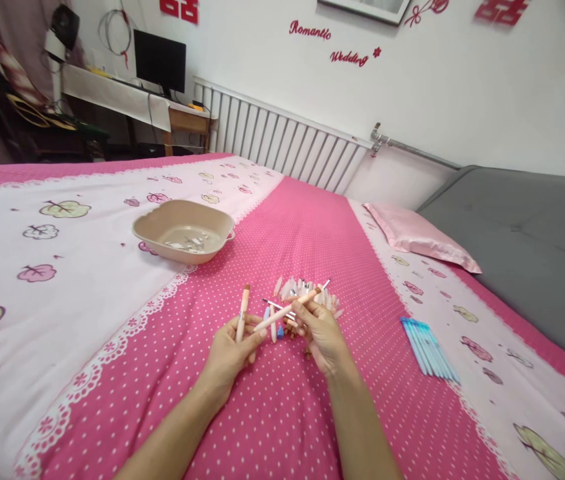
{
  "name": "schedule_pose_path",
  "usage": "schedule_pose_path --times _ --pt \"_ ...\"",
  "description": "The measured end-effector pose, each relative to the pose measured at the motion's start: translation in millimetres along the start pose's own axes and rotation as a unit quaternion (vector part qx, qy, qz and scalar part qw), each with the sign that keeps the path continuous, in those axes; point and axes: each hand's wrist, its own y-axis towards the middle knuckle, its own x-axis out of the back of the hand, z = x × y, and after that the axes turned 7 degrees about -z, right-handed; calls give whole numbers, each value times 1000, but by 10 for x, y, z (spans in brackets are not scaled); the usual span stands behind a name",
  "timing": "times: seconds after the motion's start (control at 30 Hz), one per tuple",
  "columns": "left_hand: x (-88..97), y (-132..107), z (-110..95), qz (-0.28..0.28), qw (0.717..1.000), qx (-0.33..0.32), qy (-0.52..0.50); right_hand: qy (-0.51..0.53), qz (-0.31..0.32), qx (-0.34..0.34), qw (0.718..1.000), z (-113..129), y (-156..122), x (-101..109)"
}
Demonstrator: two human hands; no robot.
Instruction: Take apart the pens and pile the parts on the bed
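My left hand [231, 352] is closed round a pale pink pen [243, 312] that stands almost upright. My right hand [320, 335] pinches a second pink pen [290, 308] that slants down to the left, its lower end touching my left fingers. Just beyond both hands lies a heap of pale pen parts [302, 291] on the pink dotted bedspread [282, 407]. A few blue and dark bits lie under my fingers.
A beige basin [148, 233] with several small pieces in it sits on the bed at the back left. A row of blue pens [428, 348] lies to the right. A pink pillow [417, 237] and grey mattress [527, 247] are farther right; a radiator [282, 140] stands behind.
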Motion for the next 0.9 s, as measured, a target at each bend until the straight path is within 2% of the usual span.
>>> schedule_pose_path --times 0.27,0.53,0.73,0.9 --pt "46 46 76 51 998 2 21 -13 -4 5 1000 13 -21 -3" --pt "48 62 72 24 999 47 -1 -21 22 -3 1000 -1 -20 8" --pt "48 46 32 11 999 18 -25 -9 16 -8 1000 23 -26 2" --pt "42 28 32 4 1000 21 -10 6 12 -10 1000 21 -21 -3"
